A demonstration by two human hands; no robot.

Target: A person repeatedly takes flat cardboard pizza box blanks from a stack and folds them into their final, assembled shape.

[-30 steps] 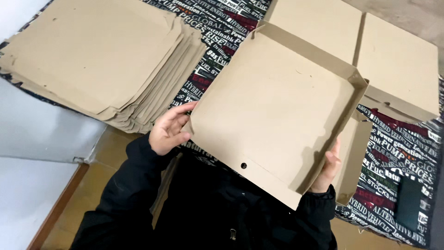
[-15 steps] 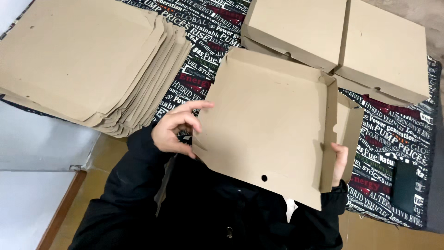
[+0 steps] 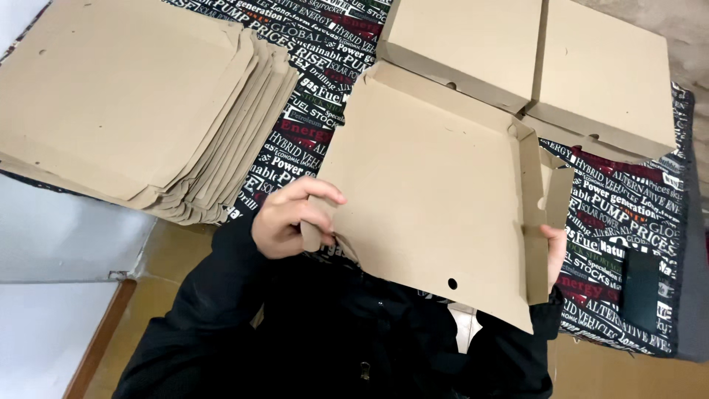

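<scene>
The left hand (image 3: 292, 219) is held near the body, fingers curled and the thumb pinched closed against them. The right hand (image 3: 555, 251) is raised at the right, mostly hidden; its fingers appear to be curled closed. Both forearms are sleeved in black.

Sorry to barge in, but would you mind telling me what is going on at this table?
A person in black sleeves is folding a flat cardboard box into shape. The left hand bends a flap on the box's left edge, while the right hand supports the raised right wall. A stack of unfolded blanks lies to the left on a printed cloth, and two finished boxes sit behind.
</scene>
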